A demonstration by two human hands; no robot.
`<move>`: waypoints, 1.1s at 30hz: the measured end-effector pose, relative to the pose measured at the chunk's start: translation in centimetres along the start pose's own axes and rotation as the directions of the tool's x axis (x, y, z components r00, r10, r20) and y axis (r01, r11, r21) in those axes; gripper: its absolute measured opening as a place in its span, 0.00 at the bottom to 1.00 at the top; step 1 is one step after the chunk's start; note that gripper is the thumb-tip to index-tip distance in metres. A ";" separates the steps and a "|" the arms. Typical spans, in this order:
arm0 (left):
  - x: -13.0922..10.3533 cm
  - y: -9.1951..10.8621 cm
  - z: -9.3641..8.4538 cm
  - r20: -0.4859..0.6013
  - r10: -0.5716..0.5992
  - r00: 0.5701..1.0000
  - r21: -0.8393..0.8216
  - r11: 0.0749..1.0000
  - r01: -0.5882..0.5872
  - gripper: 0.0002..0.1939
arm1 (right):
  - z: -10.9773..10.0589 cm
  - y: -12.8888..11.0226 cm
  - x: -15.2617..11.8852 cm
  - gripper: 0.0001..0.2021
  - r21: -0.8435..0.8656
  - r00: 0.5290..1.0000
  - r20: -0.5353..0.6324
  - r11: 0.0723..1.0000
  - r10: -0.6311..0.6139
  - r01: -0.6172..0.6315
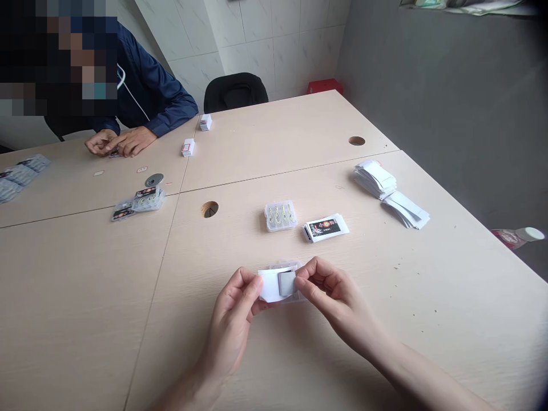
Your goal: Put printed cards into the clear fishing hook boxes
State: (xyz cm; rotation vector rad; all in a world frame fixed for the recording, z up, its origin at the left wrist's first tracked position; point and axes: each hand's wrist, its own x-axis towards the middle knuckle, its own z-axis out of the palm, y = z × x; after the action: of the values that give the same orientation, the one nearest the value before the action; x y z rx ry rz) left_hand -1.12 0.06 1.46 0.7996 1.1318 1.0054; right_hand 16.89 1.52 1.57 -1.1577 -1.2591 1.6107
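Both of my hands pinch a white paper label point(270, 285) above the near part of the table. My left hand point(235, 311) grips its left end between thumb and fingers. At the right end, my right hand point(331, 291) pinches a greyish folded flap of it. Partly hidden behind the label is a clear plastic box point(295, 295). Beyond my hands sits another clear box point(280, 216) with gold-coloured hook-like pieces in its compartments. Beside that box lies a small stack of labels point(326, 228) with a black printed panel on top.
Two piles of white paper strips point(374, 178) lie at the right. Several packed boxes point(148, 200) are at the left by a grey cable-hole cover point(154, 180). Across the table point(257, 148), a person in a blue jacket works with their hands point(124, 141). A bottle point(516, 237) stands past the right edge.
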 end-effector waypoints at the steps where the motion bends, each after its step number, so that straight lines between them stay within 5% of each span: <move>1: 0.0 0.0 0.0 -0.001 0.000 1.000 -0.001 1.000 0.000 0.12 | 0.0 0.0 0.0 0.10 0.001 1.000 0.000 1.000 -0.001 0.001; 33: 0.1 0.3 0.2 -0.013 -0.008 1.000 -0.040 0.999 0.008 0.11 | -0.2 -0.1 0.0 0.11 0.035 1.000 -0.006 0.999 0.021 -0.020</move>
State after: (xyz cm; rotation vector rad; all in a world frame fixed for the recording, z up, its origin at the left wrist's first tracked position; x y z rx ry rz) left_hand -0.94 0.25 1.74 0.7571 1.1222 1.0245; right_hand 17.08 1.56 1.65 -1.1566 -1.2140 1.6367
